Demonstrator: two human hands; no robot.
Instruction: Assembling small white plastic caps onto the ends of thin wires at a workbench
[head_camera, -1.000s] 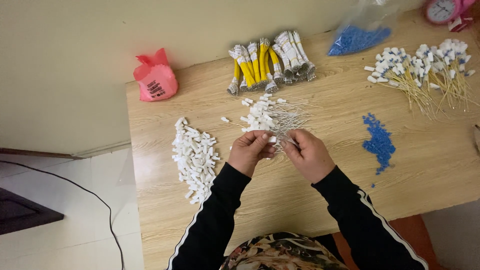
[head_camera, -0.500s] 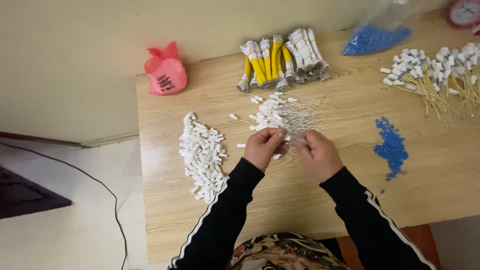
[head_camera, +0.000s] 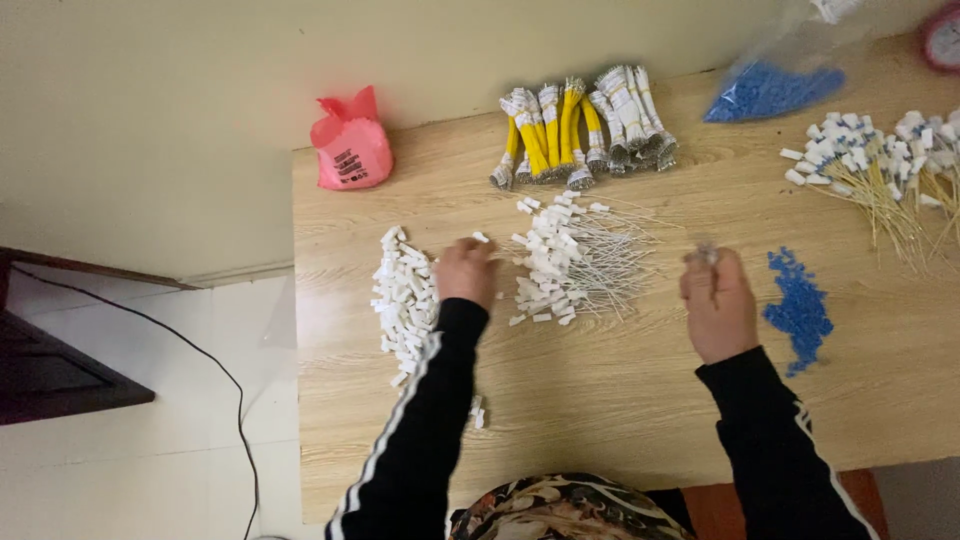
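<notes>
- My left hand (head_camera: 465, 272) rests palm down between the heap of small white plastic caps (head_camera: 405, 298) and the pile of thin wires with white ends (head_camera: 570, 258), fingers curled over the table; whether they pinch a cap I cannot tell, since the back of the hand hides the tips.
- My right hand (head_camera: 718, 305) is out to the right, just beside the scatter of blue pieces (head_camera: 798, 305), its fingertips pressed together on something small and pale, likely one wire, held upright above the wooden table (head_camera: 620, 400).
- The heaps lie sorted by kind, so each hand reaches its own stock without crossing.
- Finished-looking yellow bundles (head_camera: 575, 125) sit at the far edge, out of the working space, near the pink bag (head_camera: 350, 145).
</notes>
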